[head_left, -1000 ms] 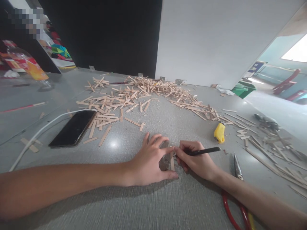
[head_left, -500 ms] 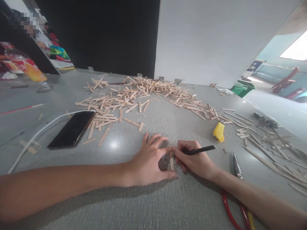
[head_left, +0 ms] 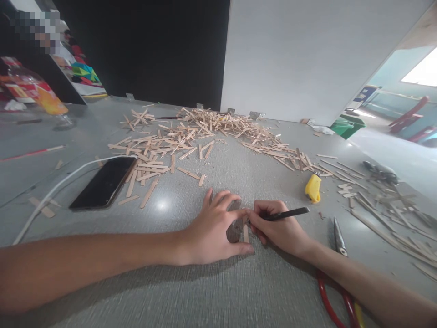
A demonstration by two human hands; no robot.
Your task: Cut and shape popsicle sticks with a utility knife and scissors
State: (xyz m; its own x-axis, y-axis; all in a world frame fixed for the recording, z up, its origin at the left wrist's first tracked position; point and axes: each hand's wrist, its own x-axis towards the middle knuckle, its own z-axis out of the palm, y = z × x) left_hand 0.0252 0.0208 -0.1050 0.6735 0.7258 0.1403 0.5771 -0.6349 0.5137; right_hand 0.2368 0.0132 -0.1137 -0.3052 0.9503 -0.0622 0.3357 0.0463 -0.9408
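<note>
A short wooden craft stick (head_left: 246, 233) lies on the grey table between my hands. My left hand (head_left: 218, 228) steadies it, the index finger at its far end and the thumb at its near end, with the other fingers spread. My right hand (head_left: 276, 225) is closed round a black pen (head_left: 290, 213), tilted with its back end to the right. The pen's tip is close to the stick, beside my left index finger; whether it touches is hidden by my fingers.
Loose craft sticks (head_left: 184, 136) are heaped towards the back. A phone (head_left: 104, 182) with a white cable (head_left: 64, 180) lies left. On the right are a yellow tool (head_left: 313, 187), red-handled scissors (head_left: 339, 241) under my forearm, and thin wood strips (head_left: 378, 228). A bottle (head_left: 48, 98) stands far left.
The view has shifted very slightly. Both hands, the pen and the craft stick keep nearly the same positions.
</note>
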